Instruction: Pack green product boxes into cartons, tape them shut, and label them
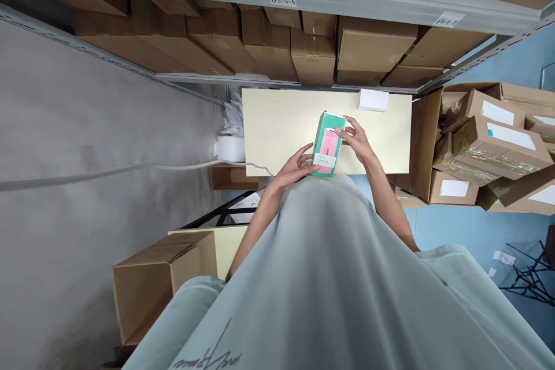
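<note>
A green box (330, 144) with a pink picture on its front is held up between my two hands, above the near part of the pale yellow table (277, 121). My left hand (298, 166) grips its lower left side, the thumb lying along the bottom edge. At the upper right side, the fingers of my right hand (355, 137) hold the box, with the thumb on its front. Farther back on the table, to the right, lies a small white box (373, 100).
Behind the table stands a metal shelf (347, 3) packed with brown cartons (266, 46). A large open carton (425, 150) of taped boxes is at the right. A white cable (186, 166) runs in from the left. An open carton (143, 295) sits at the lower left.
</note>
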Motion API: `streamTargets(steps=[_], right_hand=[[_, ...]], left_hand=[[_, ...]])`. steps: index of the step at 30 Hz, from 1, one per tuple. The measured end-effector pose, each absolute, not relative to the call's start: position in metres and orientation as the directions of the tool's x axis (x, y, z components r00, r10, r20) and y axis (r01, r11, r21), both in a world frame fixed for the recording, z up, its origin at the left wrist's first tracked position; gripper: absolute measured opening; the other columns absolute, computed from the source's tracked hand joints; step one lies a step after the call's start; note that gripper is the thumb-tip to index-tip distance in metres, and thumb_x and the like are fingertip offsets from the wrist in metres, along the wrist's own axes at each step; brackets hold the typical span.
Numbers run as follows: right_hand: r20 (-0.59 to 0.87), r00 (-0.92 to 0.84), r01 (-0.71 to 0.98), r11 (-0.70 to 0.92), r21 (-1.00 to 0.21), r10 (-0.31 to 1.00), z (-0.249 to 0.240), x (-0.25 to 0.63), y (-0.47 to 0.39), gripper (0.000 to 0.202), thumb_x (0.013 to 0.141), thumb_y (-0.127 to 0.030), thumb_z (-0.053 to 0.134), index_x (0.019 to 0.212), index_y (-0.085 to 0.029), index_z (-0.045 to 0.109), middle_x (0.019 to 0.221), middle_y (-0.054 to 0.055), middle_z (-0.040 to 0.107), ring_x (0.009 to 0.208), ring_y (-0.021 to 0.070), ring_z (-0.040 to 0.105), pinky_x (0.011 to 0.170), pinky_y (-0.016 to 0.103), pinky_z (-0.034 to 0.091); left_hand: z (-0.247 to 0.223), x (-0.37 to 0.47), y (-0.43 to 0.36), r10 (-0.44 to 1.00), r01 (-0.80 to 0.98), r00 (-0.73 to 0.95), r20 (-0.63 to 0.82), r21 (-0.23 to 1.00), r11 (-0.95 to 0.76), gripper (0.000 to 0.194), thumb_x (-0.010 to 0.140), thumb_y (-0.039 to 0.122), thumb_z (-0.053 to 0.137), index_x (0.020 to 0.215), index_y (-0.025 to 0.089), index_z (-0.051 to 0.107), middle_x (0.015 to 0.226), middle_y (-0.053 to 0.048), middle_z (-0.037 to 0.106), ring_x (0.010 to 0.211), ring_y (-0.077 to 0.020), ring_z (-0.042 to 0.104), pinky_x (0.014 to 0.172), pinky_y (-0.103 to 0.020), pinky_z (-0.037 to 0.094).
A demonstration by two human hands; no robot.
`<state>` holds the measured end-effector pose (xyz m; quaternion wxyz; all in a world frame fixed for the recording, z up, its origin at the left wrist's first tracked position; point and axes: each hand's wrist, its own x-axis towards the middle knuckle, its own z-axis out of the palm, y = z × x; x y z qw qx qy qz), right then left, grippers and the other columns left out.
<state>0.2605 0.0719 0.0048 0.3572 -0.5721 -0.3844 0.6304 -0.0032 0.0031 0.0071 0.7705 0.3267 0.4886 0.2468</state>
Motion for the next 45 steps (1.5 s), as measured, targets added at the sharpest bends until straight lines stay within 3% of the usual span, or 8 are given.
streamTargets(steps=[5, 10, 17, 22, 27, 35, 40, 45], right_hand=[[-0.383, -0.174, -0.007, -0.390, -0.921, 0.907, 0.010, 0.262, 0.069, 0.076, 0.082, -0.071, 0.087, 0.142, -0.033, 0.059, 0.123, 0.006, 0.075, 0.114, 0.0273, 0.072, 0.099, 0.044, 0.065], [-0.240, -0.268, 0.003, -0.249, -0.969, 0.933, 0.025, 0.260, 0.066, 0.075, 0.087, -0.075, 0.083, 0.143, -0.034, 0.056, 0.150, 0.009, 0.060, 0.122, 0.0278, 0.067, 0.106, 0.043, 0.062], [-0.200, -0.387, -0.007, -0.220, -0.975, 0.900, 0.037, 0.255, 0.060, 0.061, 0.088, -0.075, 0.083, 0.120, -0.029, 0.060, 0.146, 0.010, 0.060, 0.127, 0.0271, 0.065, 0.106, 0.040, 0.059], [-0.107, -0.413, 0.056, -0.092, -0.994, 0.905, 0.047, 0.249, 0.045, 0.041, 0.091, -0.060, 0.086, 0.107, -0.027, 0.069, 0.164, 0.014, 0.052, 0.158, 0.0320, 0.048, 0.124, 0.047, 0.049], [-0.012, -0.407, 0.211, 0.082, -0.974, 0.913, 0.050, 0.235, 0.016, 0.008, 0.101, -0.036, 0.073, 0.100, -0.028, 0.075, 0.168, 0.011, 0.049, 0.159, 0.0301, 0.051, 0.132, 0.052, 0.045], [0.042, -0.431, 0.334, 0.202, -0.921, 0.901, 0.050, 0.227, -0.011, 0.013, 0.107, -0.028, 0.062, 0.108, -0.031, 0.074, 0.175, 0.005, 0.041, 0.162, 0.0269, 0.048, 0.130, 0.053, 0.051], [0.039, -0.293, 0.366, 0.149, -0.918, 0.955, 0.060, 0.240, 0.014, 0.020, 0.106, -0.044, 0.069, 0.120, -0.029, 0.068, 0.164, 0.016, 0.052, 0.154, 0.0346, 0.054, 0.121, 0.053, 0.054], [-0.178, -0.161, 0.351, -0.112, -0.929, 0.971, 0.043, 0.254, 0.079, 0.045, 0.102, -0.063, 0.070, 0.132, -0.031, 0.061, 0.128, 0.007, 0.071, 0.115, 0.0280, 0.071, 0.101, 0.041, 0.061]], left_hand=[[-0.008, -0.006, 0.000, 0.703, -0.059, 0.373, -0.606, 0.740, 0.670, 0.112, 0.074, 0.039, 0.101, 0.171, 0.030, 0.048, 0.156, -0.015, 0.067, 0.139, -0.0333, 0.070, 0.118, -0.049, 0.057], [-0.016, -0.007, 0.000, 0.743, -0.048, 0.353, -0.569, 0.782, 0.622, 0.112, 0.065, 0.036, 0.104, 0.165, 0.025, 0.055, 0.158, -0.016, 0.065, 0.145, -0.0365, 0.065, 0.118, -0.052, 0.057], [-0.032, 0.003, 0.004, 0.861, 0.008, 0.207, -0.464, 0.881, 0.473, 0.095, 0.056, 0.030, 0.098, 0.145, 0.022, 0.064, 0.157, -0.015, 0.066, 0.151, -0.0372, 0.058, 0.124, -0.053, 0.052], [-0.036, 0.006, 0.012, 0.921, 0.024, 0.078, -0.382, 0.924, 0.381, 0.082, 0.063, 0.034, 0.090, 0.139, 0.025, 0.060, 0.164, -0.017, 0.055, 0.161, -0.0382, 0.046, 0.116, -0.050, 0.057], [-0.024, 0.004, 0.018, 0.951, 0.015, 0.048, -0.307, 0.952, 0.306, 0.070, 0.076, 0.039, 0.088, 0.139, 0.028, 0.060, 0.177, -0.017, 0.041, 0.167, -0.0357, 0.039, 0.125, -0.050, 0.047], [-0.008, 0.002, 0.019, 0.932, 0.059, 0.019, -0.362, 0.931, 0.360, 0.074, 0.080, 0.033, 0.086, 0.150, 0.031, 0.060, 0.179, -0.014, 0.039, 0.170, -0.0343, 0.031, 0.117, -0.046, 0.055], [-0.007, -0.008, 0.026, 0.880, 0.040, 0.148, -0.451, 0.892, 0.451, 0.088, 0.069, 0.034, 0.090, 0.153, 0.025, 0.064, 0.167, -0.016, 0.057, 0.142, -0.0367, 0.064, 0.112, -0.048, 0.059], [0.004, -0.001, 0.023, 0.711, 0.071, 0.301, -0.635, 0.759, 0.647, 0.103, 0.061, 0.046, 0.104, 0.153, 0.022, 0.064, 0.127, -0.013, 0.080, 0.095, -0.0267, 0.080, 0.092, -0.043, 0.066]])
